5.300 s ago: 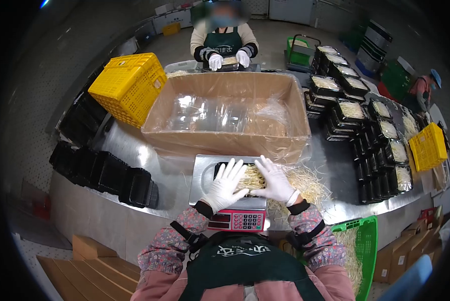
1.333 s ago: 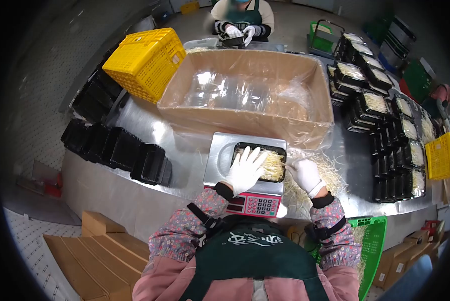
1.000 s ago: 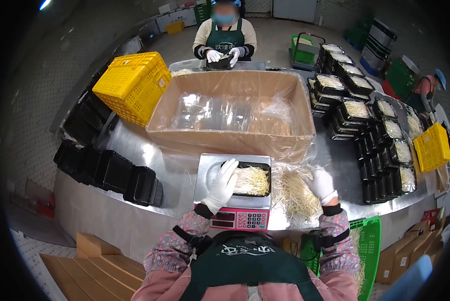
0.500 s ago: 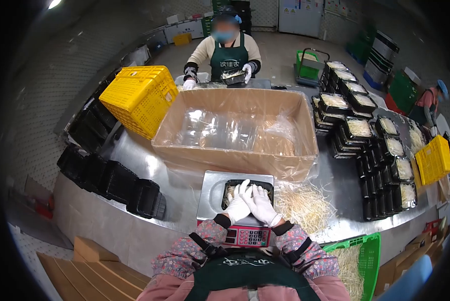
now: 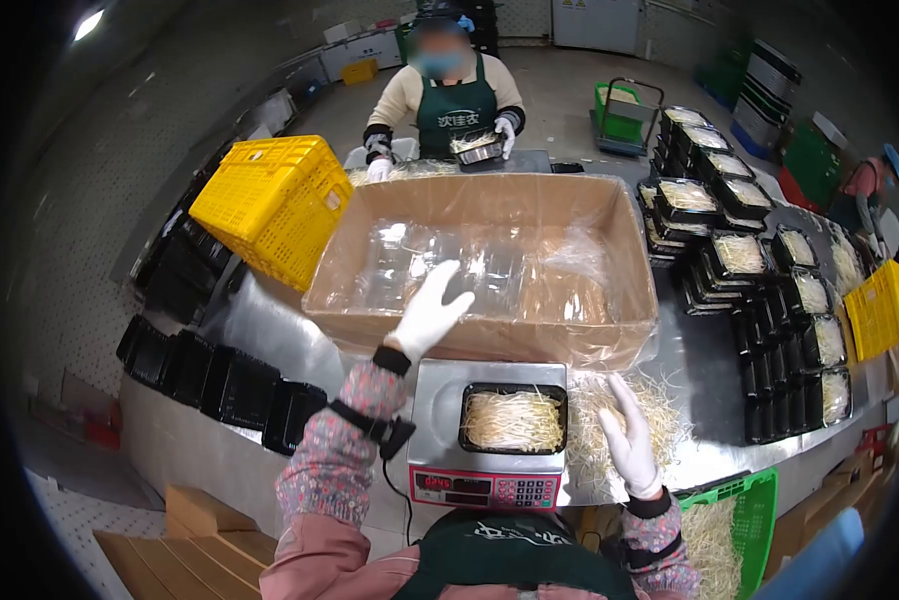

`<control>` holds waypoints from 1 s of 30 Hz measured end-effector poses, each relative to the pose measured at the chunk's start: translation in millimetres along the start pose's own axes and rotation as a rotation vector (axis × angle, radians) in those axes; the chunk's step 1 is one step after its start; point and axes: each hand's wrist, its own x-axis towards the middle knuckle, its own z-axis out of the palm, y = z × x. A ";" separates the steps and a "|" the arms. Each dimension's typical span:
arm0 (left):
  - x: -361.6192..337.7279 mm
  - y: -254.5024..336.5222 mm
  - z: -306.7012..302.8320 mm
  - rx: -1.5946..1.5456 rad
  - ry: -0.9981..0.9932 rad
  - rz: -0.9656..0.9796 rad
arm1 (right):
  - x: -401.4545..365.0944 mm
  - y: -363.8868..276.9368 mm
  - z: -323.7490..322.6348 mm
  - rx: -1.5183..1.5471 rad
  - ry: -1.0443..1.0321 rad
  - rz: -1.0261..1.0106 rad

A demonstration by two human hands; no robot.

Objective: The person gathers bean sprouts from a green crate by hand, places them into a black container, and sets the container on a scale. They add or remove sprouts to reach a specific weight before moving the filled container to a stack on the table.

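My left hand (image 5: 431,312), in a white glove, is raised over the near edge of the cardboard box (image 5: 479,335), fingers apart and empty. Clear plastic lids (image 5: 439,265) lie inside the box beyond it. My right hand (image 5: 629,440), also gloved, hovers at the right of the scale beside a loose pile of sprouts (image 5: 594,405); its fingers are spread with nothing in them. Between my hands, a black tray of sprouts (image 5: 514,420) rests on the scale (image 5: 439,385), whose red display is lit.
Empty black trays (image 5: 239,385) stand at the left, near a yellow crate (image 5: 274,205). Stacked filled trays (image 5: 739,255) occupy the right. A green basket (image 5: 764,520) is at lower right. Across the table a co-worker (image 5: 456,105) holds a tray; another person (image 5: 862,195) is far right.
Both hands have come off the tray on the scale. My left moved forward to the box, my right moved out to the right. The co-worker's tray is tilted differently.
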 end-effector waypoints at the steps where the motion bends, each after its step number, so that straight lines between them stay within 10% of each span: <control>1: 24.7 -15.3 4.1 0.108 -0.032 -0.037 | -9.1 3.5 -4.3 0.023 0.061 0.042; 12: 134.9 -104.6 81.9 0.785 -0.750 -0.097 | -126.1 17.4 -49.8 0.085 0.413 0.534; 21: 96.7 -70.1 2.7 0.473 -0.432 -0.089 | -84.2 25.0 -27.6 0.233 0.227 0.434; 30: -55.6 34.2 -50.6 -0.696 0.485 -0.160 | 16.1 15.9 72.7 -0.243 -0.081 -0.218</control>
